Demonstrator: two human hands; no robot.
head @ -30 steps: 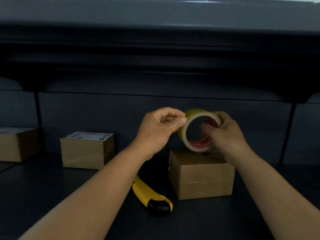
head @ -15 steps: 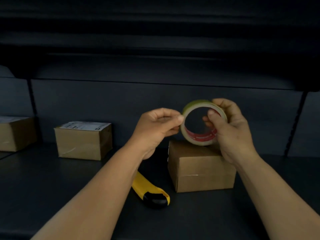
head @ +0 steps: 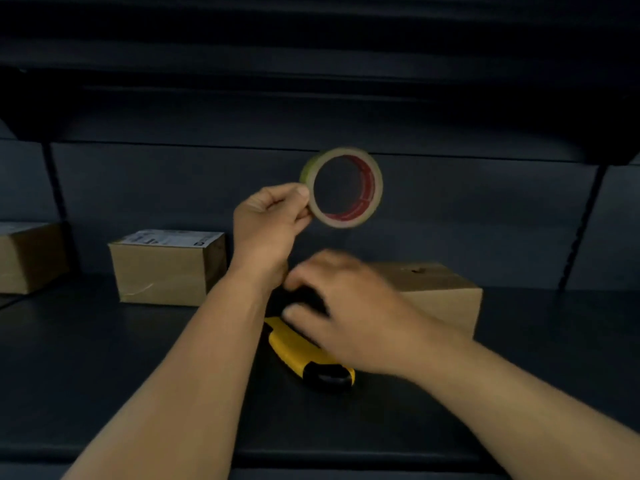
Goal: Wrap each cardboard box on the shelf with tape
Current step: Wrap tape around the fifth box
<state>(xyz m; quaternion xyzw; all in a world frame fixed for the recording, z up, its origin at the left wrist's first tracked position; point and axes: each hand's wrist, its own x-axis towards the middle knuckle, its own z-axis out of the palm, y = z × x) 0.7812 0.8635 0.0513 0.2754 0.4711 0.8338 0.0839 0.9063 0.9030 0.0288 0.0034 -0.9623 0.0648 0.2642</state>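
Cardboard box (head: 440, 292) sits on the shelf (head: 104, 358), partly hidden behind my blurred right hand (head: 349, 310), fingers spread over a yellow utility knife (head: 304, 355). My left hand (head: 266, 223) pinches the tape roll (head: 343, 187) aloft; two more boxes (head: 166, 268) stand left.

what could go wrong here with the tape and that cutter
1. The left hand pinches the tape roll only at its rim, in mid-air; it could slip or swing.
2. The right hand is blurred above the yellow utility knife; a hasty grab could meet the blade end, which is hidden.
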